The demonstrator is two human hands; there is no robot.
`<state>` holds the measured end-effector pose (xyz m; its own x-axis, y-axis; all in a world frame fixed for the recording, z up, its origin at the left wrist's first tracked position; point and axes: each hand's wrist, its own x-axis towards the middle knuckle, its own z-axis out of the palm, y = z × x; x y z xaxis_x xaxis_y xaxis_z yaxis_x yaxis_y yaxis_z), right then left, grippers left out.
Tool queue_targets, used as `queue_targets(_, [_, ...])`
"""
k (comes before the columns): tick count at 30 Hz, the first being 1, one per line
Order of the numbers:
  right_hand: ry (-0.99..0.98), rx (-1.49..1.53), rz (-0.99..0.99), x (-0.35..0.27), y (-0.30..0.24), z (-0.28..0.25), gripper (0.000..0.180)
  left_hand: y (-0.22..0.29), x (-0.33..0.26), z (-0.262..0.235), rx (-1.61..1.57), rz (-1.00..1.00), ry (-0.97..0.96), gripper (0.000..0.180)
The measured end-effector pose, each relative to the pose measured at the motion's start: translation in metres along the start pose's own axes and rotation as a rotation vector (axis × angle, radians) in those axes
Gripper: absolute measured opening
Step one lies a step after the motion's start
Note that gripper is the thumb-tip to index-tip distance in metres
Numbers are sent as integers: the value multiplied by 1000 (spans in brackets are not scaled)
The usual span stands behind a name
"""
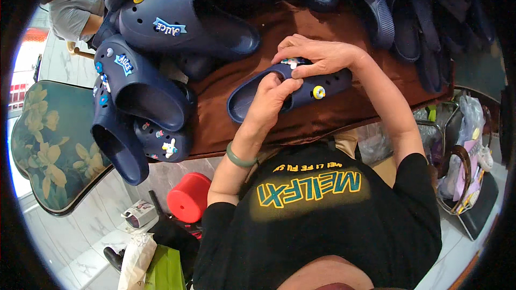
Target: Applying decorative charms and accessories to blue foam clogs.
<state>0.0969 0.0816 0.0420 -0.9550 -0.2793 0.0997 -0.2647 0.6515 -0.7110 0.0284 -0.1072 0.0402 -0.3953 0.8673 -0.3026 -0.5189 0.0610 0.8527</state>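
Note:
A navy clog (334,81) lies on the brown cloth in front of me, its toe to the right. My left hand (270,95), with a green bangle on its wrist, reaches into the foot opening. Its fingers are partly hidden inside, and its thumb bears on the upper near the rim. Over the top of the clog, my right hand (318,56) curls its fingers and thumb around a small white shoe charm (293,62), which shows only in part. A round yellow-and-white charm (319,92) sits on the clog's near side.
Navy clogs with charms (156,29) are heaped at the left; more plain navy clogs (406,24) pile up at the far right. Brown cloth (226,129) covers the table. Beyond are a flowered panel (54,145), a red stool (189,197) and a wire basket (457,177). A person (78,5) is at far left.

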Motion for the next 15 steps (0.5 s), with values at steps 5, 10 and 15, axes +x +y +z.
queue_targets(5, [91, -29, 115, 6, 3, 14, 29, 1, 4, -16, -46, -81, -124, 26])
queue_targets(10, [249, -222, 204, 17, 0, 24, 29, -2, 12, -22, -27, -95, -120, 26])
queue_targets(15, [322, -299, 235, 29, 12, 19, 32, 0, 14, -10, 30, -22, -66, 24])
